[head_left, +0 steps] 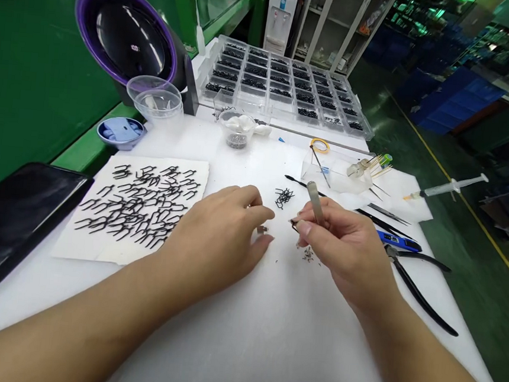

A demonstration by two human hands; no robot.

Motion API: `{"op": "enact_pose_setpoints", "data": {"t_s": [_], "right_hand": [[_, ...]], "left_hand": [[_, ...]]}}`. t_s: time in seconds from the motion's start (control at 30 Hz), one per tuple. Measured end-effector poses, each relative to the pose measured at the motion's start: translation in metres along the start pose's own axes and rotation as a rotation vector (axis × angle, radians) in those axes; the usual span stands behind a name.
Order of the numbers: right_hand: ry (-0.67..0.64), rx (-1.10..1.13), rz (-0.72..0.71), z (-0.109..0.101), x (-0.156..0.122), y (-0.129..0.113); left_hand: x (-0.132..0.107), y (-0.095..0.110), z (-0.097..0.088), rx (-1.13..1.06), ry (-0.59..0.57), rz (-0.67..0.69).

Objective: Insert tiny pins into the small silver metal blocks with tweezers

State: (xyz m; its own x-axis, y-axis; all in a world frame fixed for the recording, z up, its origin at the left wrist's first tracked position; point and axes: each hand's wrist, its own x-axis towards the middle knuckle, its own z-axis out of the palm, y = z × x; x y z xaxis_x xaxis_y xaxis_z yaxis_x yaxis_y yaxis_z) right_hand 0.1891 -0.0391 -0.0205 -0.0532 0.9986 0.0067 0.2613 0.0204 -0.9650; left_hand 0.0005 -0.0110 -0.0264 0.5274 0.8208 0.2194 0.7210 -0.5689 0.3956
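Observation:
My left hand (pixel 221 235) rests low over the white work surface, fingers bent. A gap shows between its thumb and index finger, and a small shiny bit in that gap is too small to make out. My right hand (pixel 350 247) has thumb and fingers pinched on a tiny black piece (pixel 295 225). A grey metal tool with a rounded end (pixel 315 201) also sticks up from this hand; its lower part is hidden. Between and beyond the hands lies a small heap of black wire-like pieces (pixel 285 197). Tiny metallic bits (pixel 308 254) are scattered under my right hand.
Forked black pieces cover a white sheet (pixel 84 244) at left, beside a black tray (pixel 20 218). Behind stand a compartment box (pixel 284 107), clear cups (pixel 155 102) and a purple-rimmed fan-like device (pixel 128 37). Pliers (pixel 423 295) and a syringe (pixel 453 186) lie at right.

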Motion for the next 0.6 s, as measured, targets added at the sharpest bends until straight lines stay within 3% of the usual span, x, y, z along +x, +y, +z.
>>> {"op": "enact_pose_setpoints", "data": {"t_s": [0.1, 0.2, 0.4, 0.6], "right_hand": [[0.059, 0.094, 0.021, 0.005, 0.001, 0.002], [0.089, 0.189, 0.031, 0.010, 0.002, 0.003], [0.080, 0.304, 0.032, 0.015, -0.002, 0.003], [0.090, 0.242, 0.017, 0.016, -0.004, 0.001]], "left_hand": [[-0.002, 0.010, -0.005, -0.397, 0.064, -0.187], [-0.002, 0.017, -0.007, -0.612, 0.038, -0.348], [0.002, 0.018, -0.009, -0.759, 0.039, -0.470], [0.003, 0.020, -0.009, -0.723, 0.076, -0.452]]}}
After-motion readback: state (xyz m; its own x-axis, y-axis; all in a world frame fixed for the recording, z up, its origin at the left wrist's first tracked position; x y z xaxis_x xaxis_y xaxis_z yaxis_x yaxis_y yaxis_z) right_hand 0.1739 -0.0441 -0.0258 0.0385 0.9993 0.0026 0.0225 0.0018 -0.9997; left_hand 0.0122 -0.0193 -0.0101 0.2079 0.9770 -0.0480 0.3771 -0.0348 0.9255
